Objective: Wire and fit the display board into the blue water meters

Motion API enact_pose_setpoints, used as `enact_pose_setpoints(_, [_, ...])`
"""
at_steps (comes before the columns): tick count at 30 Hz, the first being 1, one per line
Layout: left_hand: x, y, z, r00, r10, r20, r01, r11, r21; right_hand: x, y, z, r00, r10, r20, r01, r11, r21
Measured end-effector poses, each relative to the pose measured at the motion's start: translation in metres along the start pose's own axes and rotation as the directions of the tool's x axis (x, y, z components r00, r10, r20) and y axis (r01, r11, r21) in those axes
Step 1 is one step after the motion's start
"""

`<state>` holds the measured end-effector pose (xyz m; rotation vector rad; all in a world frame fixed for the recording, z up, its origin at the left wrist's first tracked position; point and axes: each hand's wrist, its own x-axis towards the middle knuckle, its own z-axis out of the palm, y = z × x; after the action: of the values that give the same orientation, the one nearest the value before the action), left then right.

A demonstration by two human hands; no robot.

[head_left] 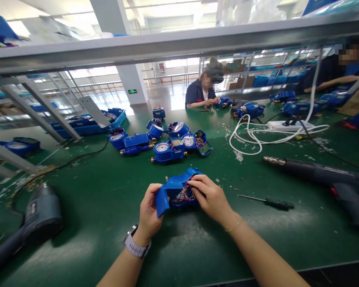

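Observation:
A blue water meter [177, 180] sits tilted just above or on the green table in front of me, its housing open and thin coloured wires [184, 193] showing inside. My left hand [150, 209] is closed around its left end, by the raised blue cover flap [162, 200]. At the right side of the opening, the fingertips of my right hand [208, 195] pinch the wires. Part of the meter's far side is hidden by my right fingers. A screwdriver [275, 202] with a dark handle lies to the right of my right hand.
Several blue meters [167, 153] lie beyond my hands. A heat gun [323, 175] rests at right, a dark power tool [43, 215] at left. A white cable [245, 151] loops near a power strip [290, 126]. A metal shelf beam [179, 42] crosses overhead; a co-worker [199, 93] sits opposite.

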<state>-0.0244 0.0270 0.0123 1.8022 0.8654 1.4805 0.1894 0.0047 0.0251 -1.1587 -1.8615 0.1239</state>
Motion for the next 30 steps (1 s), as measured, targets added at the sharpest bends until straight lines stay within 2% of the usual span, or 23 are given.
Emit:
enact_pose_setpoints(7, [-0.007, -0.010, 0.009, 0.970, -0.226, -0.095, 0.216, 0.971, -0.098, 0.002, 0.006, 0.010, 0.998, 0.003, -0.058, -0.009, 0.994, -0.106])
enact_pose_setpoints(11, [-0.006, -0.015, 0.013, 0.944, -0.292, -0.155, 0.263, 0.947, -0.184, 0.001, 0.008, 0.011, 0.997, -0.006, -0.076, -0.003, 0.993, -0.121])
enact_pose_setpoints(18, [0.003, -0.005, 0.019, 0.900, -0.384, -0.206, 0.303, 0.891, -0.338, -0.002, 0.010, 0.014, 0.993, 0.017, -0.115, -0.029, 0.995, -0.097])
enact_pose_setpoints(21, [0.006, -0.007, 0.017, 0.904, -0.388, -0.180, 0.311, 0.885, -0.346, -0.003, 0.010, 0.011, 0.988, 0.034, -0.150, -0.044, 0.997, -0.066])
enact_pose_setpoints(24, [0.014, -0.008, 0.015, 0.934, -0.334, -0.126, 0.296, 0.923, -0.247, -0.008, 0.008, 0.007, 0.980, 0.041, -0.193, -0.045, 0.999, -0.020])
enact_pose_setpoints(27, [0.034, -0.001, 0.017, 0.972, -0.232, -0.032, 0.227, 0.966, -0.123, -0.014, 0.004, 0.007, 0.984, 0.034, -0.175, -0.029, 0.999, 0.030])
enact_pose_setpoints(30, [0.058, 0.011, 0.021, 0.984, -0.166, 0.069, 0.172, 0.981, -0.086, -0.015, 0.000, 0.014, 0.985, 0.082, -0.151, -0.074, 0.995, 0.060])
